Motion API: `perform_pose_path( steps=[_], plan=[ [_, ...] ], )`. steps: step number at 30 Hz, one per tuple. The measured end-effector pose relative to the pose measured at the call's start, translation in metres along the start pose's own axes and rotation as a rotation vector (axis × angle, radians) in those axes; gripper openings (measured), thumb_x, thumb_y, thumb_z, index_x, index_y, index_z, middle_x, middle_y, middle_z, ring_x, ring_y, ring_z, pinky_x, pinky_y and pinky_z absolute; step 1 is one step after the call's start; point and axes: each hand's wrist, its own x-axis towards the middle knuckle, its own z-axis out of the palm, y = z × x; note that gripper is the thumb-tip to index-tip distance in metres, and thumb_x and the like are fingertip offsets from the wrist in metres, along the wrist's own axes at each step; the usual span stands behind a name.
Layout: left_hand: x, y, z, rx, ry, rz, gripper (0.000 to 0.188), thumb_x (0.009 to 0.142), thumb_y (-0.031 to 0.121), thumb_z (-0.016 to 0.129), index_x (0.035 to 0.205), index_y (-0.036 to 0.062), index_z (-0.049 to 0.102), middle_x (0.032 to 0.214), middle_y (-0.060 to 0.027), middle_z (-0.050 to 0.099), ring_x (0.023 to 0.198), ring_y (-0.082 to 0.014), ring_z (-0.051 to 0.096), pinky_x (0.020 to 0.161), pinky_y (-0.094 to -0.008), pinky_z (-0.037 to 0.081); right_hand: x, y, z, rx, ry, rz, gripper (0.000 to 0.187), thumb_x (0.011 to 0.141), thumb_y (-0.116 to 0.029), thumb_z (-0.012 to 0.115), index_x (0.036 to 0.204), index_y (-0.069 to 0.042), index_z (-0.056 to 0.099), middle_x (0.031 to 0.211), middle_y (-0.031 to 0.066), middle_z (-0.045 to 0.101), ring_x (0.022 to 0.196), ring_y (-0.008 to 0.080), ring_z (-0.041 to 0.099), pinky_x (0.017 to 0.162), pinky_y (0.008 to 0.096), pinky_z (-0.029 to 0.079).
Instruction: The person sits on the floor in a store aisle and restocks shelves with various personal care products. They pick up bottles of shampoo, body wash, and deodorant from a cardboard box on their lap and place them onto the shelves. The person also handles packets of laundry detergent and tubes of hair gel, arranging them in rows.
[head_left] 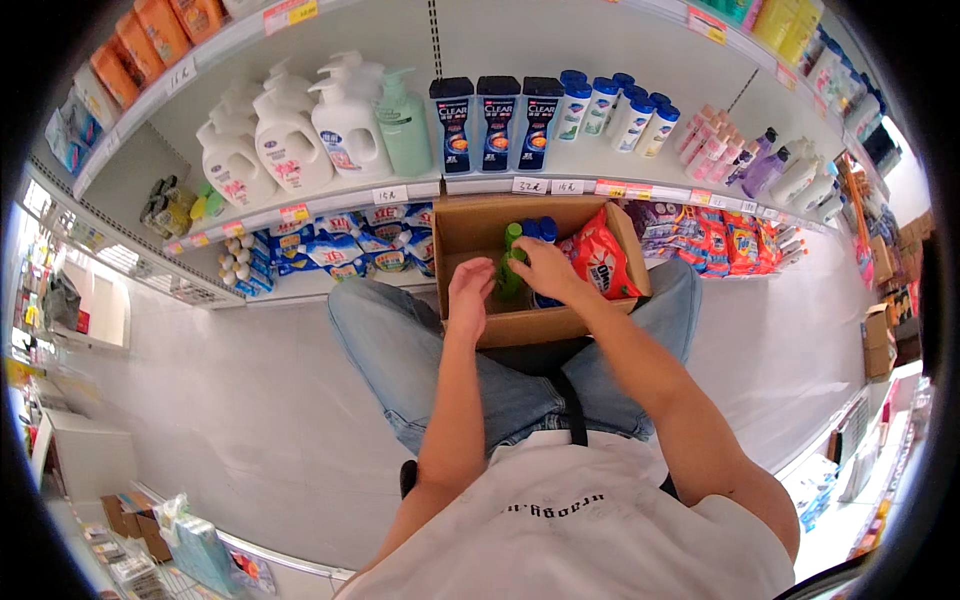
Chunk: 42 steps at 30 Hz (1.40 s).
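Note:
A cardboard box (pixel 455 228) stands between my knees in front of the lower shelf. Inside it are a green bottle (pixel 509 284), bottles with dark blue caps (pixel 546 229) and a red plastic packet (pixel 605 256). My right hand (pixel 548 272) reaches in over the box's near side, its fingers closed round the upper part of the green bottle. Just left of that bottle, over the box's left part, my left hand (pixel 472 284) holds nothing; its fingers are loosely bent and apart.
On the shelf (pixel 590 180) ahead are three dark blue shampoo bottles (pixel 497 124), white pump jugs (pixel 347 118), a pale green pump bottle (pixel 404 122) and blue-capped white bottles (pixel 632 122). Bagged goods (pixel 352 240) lie below. Grey floor (pixel 240 400) lies around my crossed legs.

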Motion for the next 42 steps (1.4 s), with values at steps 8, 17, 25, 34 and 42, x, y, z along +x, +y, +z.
perform_pose_path(
  steps=[8,17,25,34,42],
  plan=[
    [-0.015,0.012,0.024,0.892,-0.01,0.311,0.087,0.069,0.012,0.08,0.143,0.0062,0.035,0.135,-0.0218,0.048,0.126,-0.0378,0.045,0.107,-0.0429,0.036,0.02,-0.036,-0.06,0.339,-0.056,-0.034,0.028,0.092,-0.017,0.063,0.115,-0.001,0.062,0.099,0.0109,0.063,0.081,0.0162,0.057,0.072,0.0298,0.047],
    [-0.019,0.032,0.028,0.547,0.091,0.2,0.053,0.072,0.018,0.085,0.112,0.0006,0.054,0.097,-0.0126,0.067,0.088,-0.0274,0.067,0.075,-0.0362,0.054,0.046,-0.016,-0.034,0.679,-0.105,0.417,0.042,0.099,-0.034,0.056,0.125,-0.002,0.058,0.101,0.0076,0.063,0.08,0.0139,0.06,0.068,0.0247,0.05],
    [-0.016,0.045,0.023,-0.147,0.033,-0.074,0.031,0.097,0.021,0.061,0.121,0.0029,0.051,0.111,-0.014,0.065,0.09,-0.0241,0.067,0.078,-0.0363,0.055,0.034,0.046,0.022,-0.086,0.131,0.196,0.039,0.085,-0.024,0.068,0.114,0.0,0.059,0.111,0.0212,0.06,0.102,0.0379,0.061,0.083,0.0443,0.052],
    [-0.016,0.045,0.01,-0.406,-0.021,-0.159,0.067,0.103,0.057,0.022,0.135,0.0035,0.046,0.118,-0.0174,0.062,0.104,-0.029,0.062,0.092,-0.0418,0.051,0.054,0.019,0.042,-0.517,0.014,0.17,0.036,0.079,-0.023,0.072,0.105,-0.001,0.061,0.105,0.0159,0.058,0.106,0.0338,0.056,0.086,0.0444,0.052],
    [-0.01,0.039,0.007,-0.419,-0.047,-0.146,0.056,0.103,0.049,0.034,0.136,0.005,0.043,0.122,-0.0163,0.06,0.106,-0.0289,0.061,0.091,-0.0417,0.051,0.054,0.02,0.063,-0.363,-0.182,0.208,0.027,0.08,-0.013,0.067,0.1,0.0,0.055,0.104,0.0212,0.061,0.096,0.0407,0.064,0.077,0.0474,0.055]
  ],
)
